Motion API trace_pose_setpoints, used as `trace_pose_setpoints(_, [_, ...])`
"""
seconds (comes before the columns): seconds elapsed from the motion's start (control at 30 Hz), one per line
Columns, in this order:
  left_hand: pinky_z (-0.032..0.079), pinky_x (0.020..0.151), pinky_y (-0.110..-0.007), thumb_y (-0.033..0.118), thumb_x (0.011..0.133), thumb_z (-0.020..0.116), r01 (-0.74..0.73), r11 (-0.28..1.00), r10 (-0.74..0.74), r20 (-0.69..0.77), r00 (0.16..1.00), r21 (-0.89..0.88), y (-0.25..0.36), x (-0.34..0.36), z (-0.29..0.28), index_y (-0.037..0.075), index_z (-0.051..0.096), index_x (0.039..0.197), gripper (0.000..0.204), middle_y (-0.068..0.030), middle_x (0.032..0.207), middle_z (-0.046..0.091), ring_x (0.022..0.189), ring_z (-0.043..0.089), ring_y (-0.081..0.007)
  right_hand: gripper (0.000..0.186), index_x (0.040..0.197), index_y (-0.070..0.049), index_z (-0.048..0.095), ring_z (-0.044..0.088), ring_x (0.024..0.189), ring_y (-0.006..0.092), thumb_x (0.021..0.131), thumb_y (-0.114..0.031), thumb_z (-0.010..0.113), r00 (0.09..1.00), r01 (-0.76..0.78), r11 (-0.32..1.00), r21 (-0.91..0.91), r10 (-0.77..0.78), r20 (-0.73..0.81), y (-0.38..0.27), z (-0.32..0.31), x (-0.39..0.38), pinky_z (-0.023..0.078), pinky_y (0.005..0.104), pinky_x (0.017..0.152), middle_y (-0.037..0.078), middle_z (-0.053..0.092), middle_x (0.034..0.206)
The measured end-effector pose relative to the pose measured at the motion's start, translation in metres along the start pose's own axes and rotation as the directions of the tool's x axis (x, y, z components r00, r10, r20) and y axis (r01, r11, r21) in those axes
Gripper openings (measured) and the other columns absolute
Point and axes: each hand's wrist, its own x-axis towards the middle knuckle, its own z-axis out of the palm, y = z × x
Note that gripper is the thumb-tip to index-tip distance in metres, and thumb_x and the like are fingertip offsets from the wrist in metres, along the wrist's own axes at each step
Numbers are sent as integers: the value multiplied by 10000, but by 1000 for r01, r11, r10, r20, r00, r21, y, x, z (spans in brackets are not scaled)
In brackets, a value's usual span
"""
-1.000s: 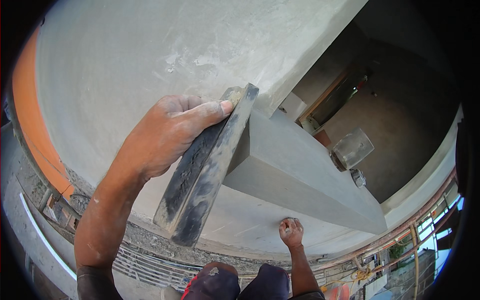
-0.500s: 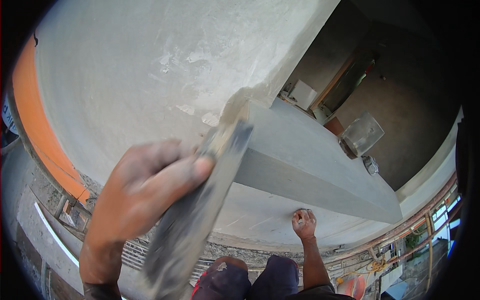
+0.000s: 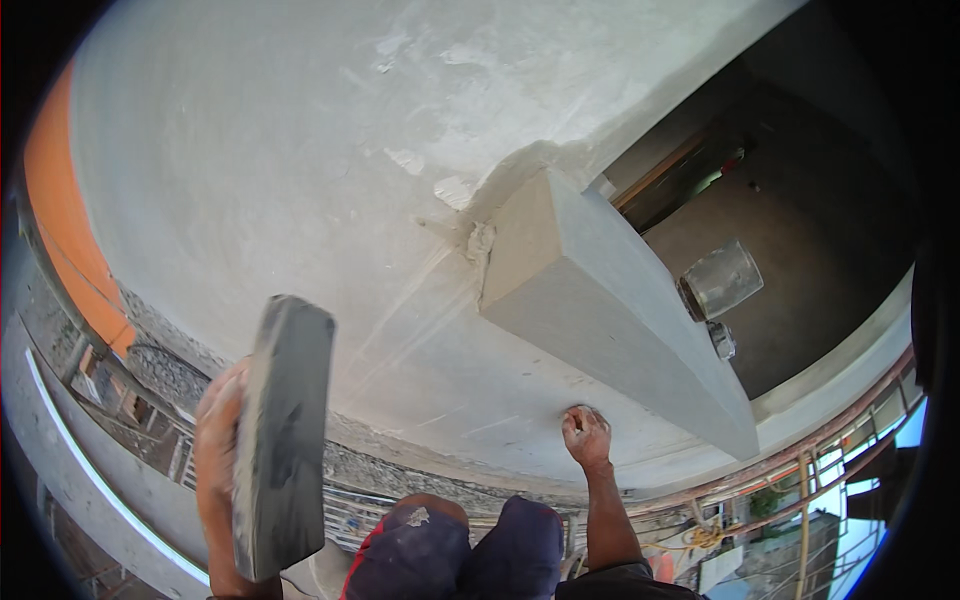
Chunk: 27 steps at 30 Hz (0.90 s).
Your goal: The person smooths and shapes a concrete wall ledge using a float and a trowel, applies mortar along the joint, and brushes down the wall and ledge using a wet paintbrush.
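Note:
In my left hand (image 3: pixel 217 425) is a plastering float (image 3: pixel 287 440), a long rectangular slab smeared with grey. Its broad face is turned away from my palm, and the slab hides most of my fingers. The float is held apart from the grey plastered wall (image 3: pixel 250 200). Beneath the projecting window sill (image 3: pixel 600 310), my right hand (image 3: pixel 587 435) is against the wall with curled fingers; what they hold, if anything, I cannot make out. Rough wet mortar (image 3: pixel 480 245) clings where the sill's near end meets the wall.
On the sill's inner edge stand a clear plastic container (image 3: pixel 722 280) and a small crumpled silvery item (image 3: pixel 721 340). An orange band (image 3: pixel 65 220) runs along the wall at left. Scaffold poles (image 3: pixel 805 500) and planks (image 3: pixel 100 480) surround me. My knees (image 3: pixel 512 550) are close below the wall.
My left hand has drawn the float back from the sill's corner, down and to the left. The view has shifted slightly; my right hand stays at the wall under the sill.

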Motion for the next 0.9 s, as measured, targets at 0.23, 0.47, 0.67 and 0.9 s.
trace_pose_setpoints(0.23, [485,737,-261,309,901,648,332,936,-322,93,942,-115,-7,49,45,-29,647,1050,369,-53,918,646,813,596,-108,56,803,-104,608,640,661,294,796,-149,641,989,-71,997,34,66,130,-11,-10,10,520,407,634,74,643,692])
trace_pose_setpoints(0.47, [510,575,-219,319,926,627,371,882,-291,282,914,-291,16,68,95,-65,607,1081,415,-67,838,639,672,596,-68,53,796,-102,609,644,642,282,794,-148,638,988,-87,996,5,85,131,-10,-8,10,524,396,628,68,643,667])
trace_pose_setpoints(0.67, [524,511,-200,287,948,598,370,837,-228,357,906,-402,5,73,105,-70,593,1075,379,-68,809,642,614,610,-57,48,780,-111,608,637,602,282,792,-146,639,987,-118,993,12,115,114,-13,-4,9,525,393,604,61,640,649])
trace_pose_setpoints(0.9, [522,497,-185,298,950,591,370,862,-222,397,891,-347,1,77,108,-56,593,1046,366,-55,779,637,583,603,-47,58,764,-112,597,636,597,280,785,-146,639,990,-102,995,11,101,94,-9,-4,8,521,390,595,62,635,638])
